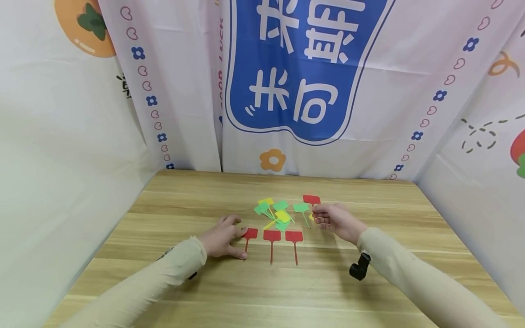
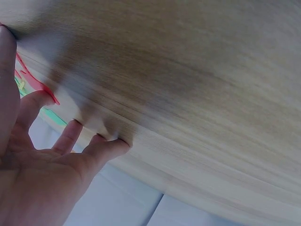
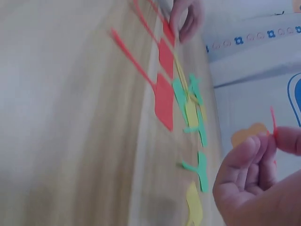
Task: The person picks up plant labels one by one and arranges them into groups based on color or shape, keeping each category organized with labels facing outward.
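In the head view, the left hand point(image 1: 221, 238) spreads its fingers by the left red tag point(image 1: 251, 233) and touches it, maybe to keep it straight beside two more red tags point(image 1: 272, 235). The right hand point(image 1: 339, 223) pinches another red tag point(image 1: 311, 199) near the green and yellow tags point(image 1: 282, 216). In the left wrist view, fingertips touch the wooden tabletop point(image 2: 188, 94). In the right wrist view, a thin red stick point(image 3: 273, 117) is pinched, perhaps because it's easy to hold. White cloth point(image 3: 254, 75) hangs behind.

Before me, a light-brown wood-grain desk point(image 1: 262, 296) is carrying three thin red rectangular-headed stakes point(image 1: 272, 235) in a row; similar green and yellow stakes point(image 1: 282, 216) are overlapping beyond.
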Available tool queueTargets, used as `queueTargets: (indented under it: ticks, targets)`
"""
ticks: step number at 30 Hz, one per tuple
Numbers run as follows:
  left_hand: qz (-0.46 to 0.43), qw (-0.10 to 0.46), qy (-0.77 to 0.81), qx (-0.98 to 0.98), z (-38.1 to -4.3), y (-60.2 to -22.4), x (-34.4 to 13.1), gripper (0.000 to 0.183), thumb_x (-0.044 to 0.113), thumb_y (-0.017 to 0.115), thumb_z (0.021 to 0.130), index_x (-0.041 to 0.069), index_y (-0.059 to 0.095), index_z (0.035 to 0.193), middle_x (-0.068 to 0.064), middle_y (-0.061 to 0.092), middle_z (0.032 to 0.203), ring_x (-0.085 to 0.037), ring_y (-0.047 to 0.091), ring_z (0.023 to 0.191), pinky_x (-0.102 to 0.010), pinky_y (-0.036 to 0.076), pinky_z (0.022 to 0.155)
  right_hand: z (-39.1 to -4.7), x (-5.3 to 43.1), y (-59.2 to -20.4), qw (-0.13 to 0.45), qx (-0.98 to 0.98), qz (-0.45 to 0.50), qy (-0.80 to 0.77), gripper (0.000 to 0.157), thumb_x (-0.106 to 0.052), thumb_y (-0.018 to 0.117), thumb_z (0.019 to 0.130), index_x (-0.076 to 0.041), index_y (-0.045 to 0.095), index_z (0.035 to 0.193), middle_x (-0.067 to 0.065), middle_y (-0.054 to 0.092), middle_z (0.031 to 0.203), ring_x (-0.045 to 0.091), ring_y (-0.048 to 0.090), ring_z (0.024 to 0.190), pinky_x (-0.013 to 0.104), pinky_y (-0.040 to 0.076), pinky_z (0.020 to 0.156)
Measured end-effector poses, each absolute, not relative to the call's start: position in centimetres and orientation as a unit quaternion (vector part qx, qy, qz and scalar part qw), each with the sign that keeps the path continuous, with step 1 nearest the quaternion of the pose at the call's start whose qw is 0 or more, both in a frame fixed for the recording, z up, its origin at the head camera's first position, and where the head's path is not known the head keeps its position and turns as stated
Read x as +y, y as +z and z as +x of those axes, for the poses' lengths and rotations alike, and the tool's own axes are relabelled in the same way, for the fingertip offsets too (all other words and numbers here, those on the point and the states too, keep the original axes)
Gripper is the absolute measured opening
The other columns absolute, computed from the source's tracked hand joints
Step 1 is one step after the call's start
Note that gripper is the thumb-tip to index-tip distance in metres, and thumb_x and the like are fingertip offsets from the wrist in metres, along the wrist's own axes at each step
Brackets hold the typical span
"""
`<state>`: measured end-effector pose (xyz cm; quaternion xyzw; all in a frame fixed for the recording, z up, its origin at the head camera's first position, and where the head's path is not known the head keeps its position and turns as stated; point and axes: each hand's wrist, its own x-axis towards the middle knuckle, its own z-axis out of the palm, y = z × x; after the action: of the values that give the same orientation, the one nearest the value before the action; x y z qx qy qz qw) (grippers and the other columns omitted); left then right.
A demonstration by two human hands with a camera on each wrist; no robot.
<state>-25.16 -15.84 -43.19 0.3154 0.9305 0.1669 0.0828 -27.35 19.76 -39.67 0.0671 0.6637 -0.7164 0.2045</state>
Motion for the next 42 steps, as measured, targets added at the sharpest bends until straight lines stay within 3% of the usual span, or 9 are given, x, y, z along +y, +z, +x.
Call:
queueTargets:
  ticks: [11, 16, 24, 42]
  targets:
    - [0.313, 0.082, 0.169, 0.931, -25.3, -43.4, -16.1, 0.081, 0.052, 0.08, 0.077, 0.0, 0.057, 0.135, -0.027, 0.035, 0.146, -0.05, 0.032, 0.128, -0.057, 0.038, 0.099, -25.0, 19.8, -40.2, 0.274, 0.673, 0.078, -0.683, 0.019, -0.01, 0.058, 0.098, 0.006, 0.06, 0.109, 0.006, 0.062, 0.082, 0.014, 0.054, 0.07, 0.028, 0.046, 0.069]
    - [0.313, 0.082, 0.168, 0.931, -25.3, -43.5, -16.1, 0.081, 0.053, 0.079, 0.077, 0.0, 0.057, 0.135, -0.027, 0.034, 0.147, -0.05, 0.031, 0.129, -0.058, 0.038, 0.099, -24.0, 19.9, -40.5, 0.274, 0.71, 0.057, -0.647, 0.021, -0.012, 0.062, 0.096, 0.006, 0.062, 0.107, 0.01, 0.064, 0.086, 0.016, 0.053, 0.071, 0.027, 0.045, 0.066]
    - [0.309, 0.09, 0.168, 0.932, -25.4, -43.4, -15.9, 0.081, 0.052, 0.079, 0.078, 0.001, 0.056, 0.136, -0.025, 0.034, 0.147, -0.049, 0.03, 0.13, -0.057, 0.037, 0.1, -22.9, 19.8, -40.9, 0.278, 0.748, 0.037, -0.602, 0.018, -0.012, 0.062, 0.095, 0.006, 0.066, 0.092, 0.01, 0.065, 0.076, 0.014, 0.053, 0.063, 0.025, 0.044, 0.058]
    - [0.312, 0.091, 0.164, 0.931, -25.6, -43.9, -16.1, 0.083, 0.054, 0.078, 0.078, 0.003, 0.054, 0.138, -0.024, 0.032, 0.149, -0.048, 0.029, 0.131, -0.057, 0.036, 0.101, -22.7, 19.8, -41.9, 0.253, 0.783, 0.09, -0.561, 0.019, -0.013, 0.07, 0.089, 0.005, 0.07, 0.089, 0.012, 0.068, 0.077, 0.014, 0.057, 0.057, 0.024, 0.046, 0.053]
